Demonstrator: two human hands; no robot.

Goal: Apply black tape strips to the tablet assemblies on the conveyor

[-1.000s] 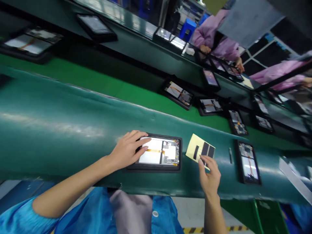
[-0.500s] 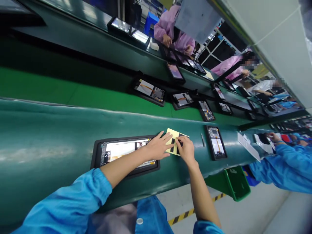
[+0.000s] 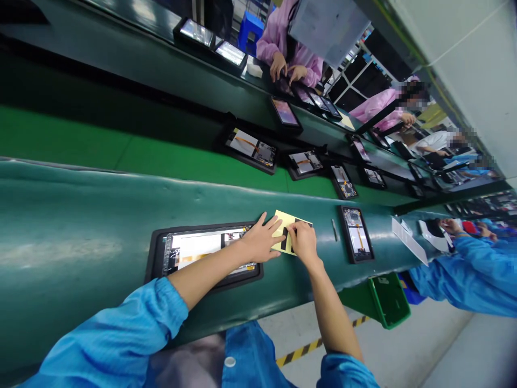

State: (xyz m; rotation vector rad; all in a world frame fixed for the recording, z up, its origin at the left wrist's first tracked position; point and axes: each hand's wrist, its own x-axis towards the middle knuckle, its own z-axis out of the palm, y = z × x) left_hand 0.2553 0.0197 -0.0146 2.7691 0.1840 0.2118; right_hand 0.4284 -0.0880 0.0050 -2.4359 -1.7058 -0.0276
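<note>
A pale yellow sheet (image 3: 284, 217) bearing black stickers (image 3: 284, 238) lies on the green bench. My left hand (image 3: 262, 240) rests flat with fingers spread, its fingertips on the sheet's left part. On the right part, my right hand (image 3: 304, 241) has thumb and fingers pinched at a black sticker; the fingertips partly hide it. Under my left wrist and forearm lies an opened tablet (image 3: 197, 249), its inside facing up, in a black tray (image 3: 155, 256). Part of that tablet is covered by my arm.
A thin pen-like tool (image 3: 334, 230) and another opened tablet (image 3: 357, 237) lie to the right. Several tablets in trays sit on the green belt (image 3: 161, 156) beyond the bench. A green bin (image 3: 390, 302) is below the edge. A co-worker's blue sleeve (image 3: 480, 258) reaches in at right.
My right fingers have shifted slightly left over the black sticker. My left hand stays on the sheet. Across the belt, a co-worker in pink has brought both hands over a tablet.
</note>
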